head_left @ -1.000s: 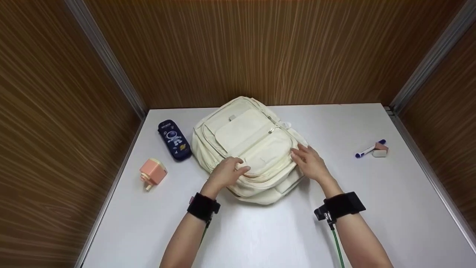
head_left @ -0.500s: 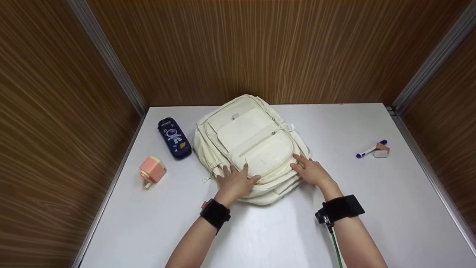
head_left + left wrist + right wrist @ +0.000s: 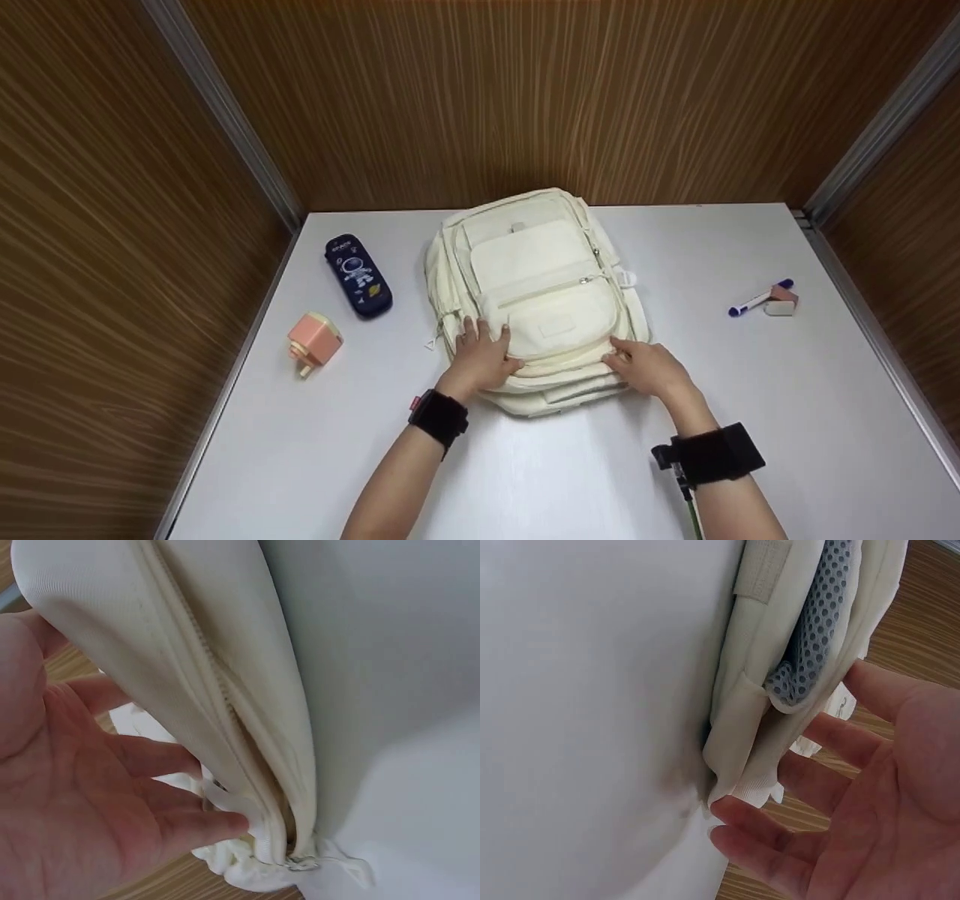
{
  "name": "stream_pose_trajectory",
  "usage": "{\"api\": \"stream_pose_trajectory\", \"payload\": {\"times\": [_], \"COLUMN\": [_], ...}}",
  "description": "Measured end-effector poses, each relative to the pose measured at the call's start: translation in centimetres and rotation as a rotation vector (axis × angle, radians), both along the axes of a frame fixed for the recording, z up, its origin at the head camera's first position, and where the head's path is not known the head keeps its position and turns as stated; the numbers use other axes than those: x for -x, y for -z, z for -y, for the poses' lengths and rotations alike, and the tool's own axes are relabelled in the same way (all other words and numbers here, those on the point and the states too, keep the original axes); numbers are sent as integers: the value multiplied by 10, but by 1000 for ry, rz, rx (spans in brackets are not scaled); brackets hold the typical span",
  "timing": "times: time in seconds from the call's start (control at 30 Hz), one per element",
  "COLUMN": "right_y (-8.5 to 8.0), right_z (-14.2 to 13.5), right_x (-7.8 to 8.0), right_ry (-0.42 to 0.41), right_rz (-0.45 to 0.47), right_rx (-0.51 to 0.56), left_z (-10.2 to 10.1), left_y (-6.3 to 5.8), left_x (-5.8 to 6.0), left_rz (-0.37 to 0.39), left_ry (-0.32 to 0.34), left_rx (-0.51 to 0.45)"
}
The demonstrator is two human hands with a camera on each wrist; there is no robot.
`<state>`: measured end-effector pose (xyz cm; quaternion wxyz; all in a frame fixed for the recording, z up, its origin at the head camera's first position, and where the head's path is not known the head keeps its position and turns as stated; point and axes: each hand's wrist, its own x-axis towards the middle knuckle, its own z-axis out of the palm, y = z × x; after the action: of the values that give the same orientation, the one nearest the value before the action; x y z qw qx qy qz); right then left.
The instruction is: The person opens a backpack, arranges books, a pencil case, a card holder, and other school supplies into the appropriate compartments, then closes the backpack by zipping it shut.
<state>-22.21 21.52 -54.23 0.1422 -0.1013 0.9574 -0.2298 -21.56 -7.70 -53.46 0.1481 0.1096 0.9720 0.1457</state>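
A cream backpack (image 3: 536, 255) lies front side up on the white table, its zipped pocket facing me. My left hand (image 3: 480, 366) rests on its near left corner with the fingers spread. In the left wrist view, those fingers reach along the bag beside a zipper seam (image 3: 217, 682). At the near right corner, my right hand (image 3: 651, 367) touches the edge with thumb and fingertips. The right wrist view shows its fingers, slightly bent, against the bag's side, near a grey mesh panel (image 3: 810, 637).
Left of the bag lie a dark blue astronaut pencil case (image 3: 358, 276) and a pink pencil sharpener (image 3: 315, 340) with a crank. A white marker with purple ends (image 3: 750, 303) and a pink-and-white eraser (image 3: 781, 307) lie on the right. Wood-grain panels (image 3: 480, 105) enclose the table.
The backpack has slid right and turned clockwise, so it lies straighter. My left hand has spread its fingers over the near left corner; my right hand has moved slightly right and nearer.
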Motion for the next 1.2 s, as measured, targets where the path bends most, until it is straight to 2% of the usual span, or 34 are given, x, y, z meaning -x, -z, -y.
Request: {"api": "stream_pose_trajectory", "payload": {"times": [0.13,0.27,0.47,0.63,0.7,0.83,0.9,0.97,1.1,1.2], "right_y": [-4,-9,-13,-23,-29,-34,-32,-28,-16,-7], "right_z": [-5,-8,-11,-10,-7,10,20,29,40,46], "right_x": [-12,-18,-19,-13,-11,-3,4,12,29,36], "right_ry": [-5,15,10,23,66,154,126,38,-126,-158], "right_rz": [4,42,62,84,47,-195,-296,-324,-240,-194], "right_rx": [-10,-34,-62,-40,-59,-82,-48,-19,-10,-47], "left_z": [-2,-3,-2,0,0,4,6,9,17,27], "left_y": [2,6,8,11,12,13,14,13,12,12], "left_x": [7,13,21,29,33,41,44,46,49,51], "left_rz": [4,-24,-26,-45,-48,-38,-41,-46,-68,-73], "left_ry": [45,85,113,121,123,112,109,107,119,108], "left_rx": [-16,-14,-30,-38,-45,-52,-50,-61,-123,-219]}}
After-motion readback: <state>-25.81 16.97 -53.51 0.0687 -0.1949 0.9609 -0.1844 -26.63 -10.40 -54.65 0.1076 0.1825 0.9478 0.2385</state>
